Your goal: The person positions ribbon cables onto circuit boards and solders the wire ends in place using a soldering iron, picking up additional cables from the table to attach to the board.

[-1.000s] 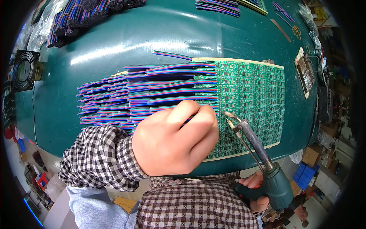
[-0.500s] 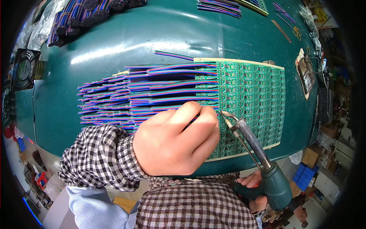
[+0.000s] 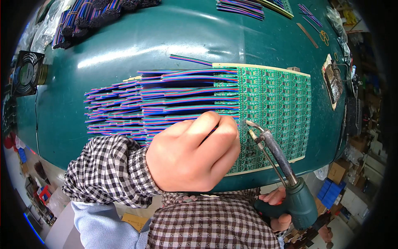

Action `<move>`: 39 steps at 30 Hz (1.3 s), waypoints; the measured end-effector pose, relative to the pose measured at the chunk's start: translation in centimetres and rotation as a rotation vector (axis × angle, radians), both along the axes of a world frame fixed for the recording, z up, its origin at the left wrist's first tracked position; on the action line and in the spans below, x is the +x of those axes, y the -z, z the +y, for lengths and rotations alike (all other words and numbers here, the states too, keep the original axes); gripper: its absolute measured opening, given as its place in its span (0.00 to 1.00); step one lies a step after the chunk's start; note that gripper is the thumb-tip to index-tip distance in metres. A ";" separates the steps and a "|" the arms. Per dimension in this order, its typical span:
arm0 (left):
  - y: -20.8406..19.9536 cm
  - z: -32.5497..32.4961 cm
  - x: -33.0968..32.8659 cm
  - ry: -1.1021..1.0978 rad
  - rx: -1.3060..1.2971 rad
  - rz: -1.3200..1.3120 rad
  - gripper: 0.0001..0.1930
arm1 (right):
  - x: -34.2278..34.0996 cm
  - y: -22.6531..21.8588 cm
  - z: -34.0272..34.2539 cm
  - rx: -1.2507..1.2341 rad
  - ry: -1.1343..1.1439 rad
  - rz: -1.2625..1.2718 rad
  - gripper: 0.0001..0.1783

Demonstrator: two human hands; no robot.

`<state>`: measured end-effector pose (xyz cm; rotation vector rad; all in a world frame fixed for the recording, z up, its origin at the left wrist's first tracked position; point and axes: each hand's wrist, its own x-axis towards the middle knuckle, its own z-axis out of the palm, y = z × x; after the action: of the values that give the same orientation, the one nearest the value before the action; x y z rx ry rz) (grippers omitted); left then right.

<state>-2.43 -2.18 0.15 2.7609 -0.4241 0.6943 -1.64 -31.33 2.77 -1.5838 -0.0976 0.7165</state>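
Note:
My left hand (image 3: 192,153) is closed in a pinch over the left part of a large green circuit board panel (image 3: 275,112). Its fingertips are hidden beneath it, so what they grip cannot be seen. Flat multicoloured ribbon wires (image 3: 195,92) run from the left onto the panel in rows, and some pass under this hand. In my right hand (image 3: 277,200) is the handle of a dark green soldering gun (image 3: 300,201). Its bent tip (image 3: 249,123) and thin solder feed tube (image 3: 265,151) hover at the panel, just right of my left fingers.
Bundled wires (image 3: 87,18) lie at the far left, near a black fan (image 3: 28,74). More ribbon wires (image 3: 240,9) are at the back. Yellow-handled scissors (image 3: 323,38) and a metal strip (image 3: 306,35) lie far right, above a soldering stand (image 3: 332,83). The green table (image 3: 124,54) curves around.
The soldering gun's tip has drawn a little to the right, away from my left fingers. My left hand stays closed in nearly the same place.

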 end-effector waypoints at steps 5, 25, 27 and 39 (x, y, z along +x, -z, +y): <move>0.1 0.1 0.1 0.012 -0.003 0.014 0.17 | -0.1 -0.4 0.2 -0.018 0.018 -0.035 0.48; -0.3 0.3 0.3 0.025 -0.102 0.050 0.15 | -0.3 -0.4 0.4 0.065 0.047 -0.002 0.42; -0.3 0.4 0.3 0.033 -0.111 0.071 0.15 | -0.4 -0.4 0.4 0.059 0.061 0.001 0.38; -1.1 0.8 0.6 0.050 -0.167 0.198 0.14 | -0.4 -0.2 0.3 0.063 0.048 0.052 0.34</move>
<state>-1.83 -1.40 1.21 2.6184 -0.3738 0.4187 -2.03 -31.08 3.00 -1.5013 -0.0434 0.7103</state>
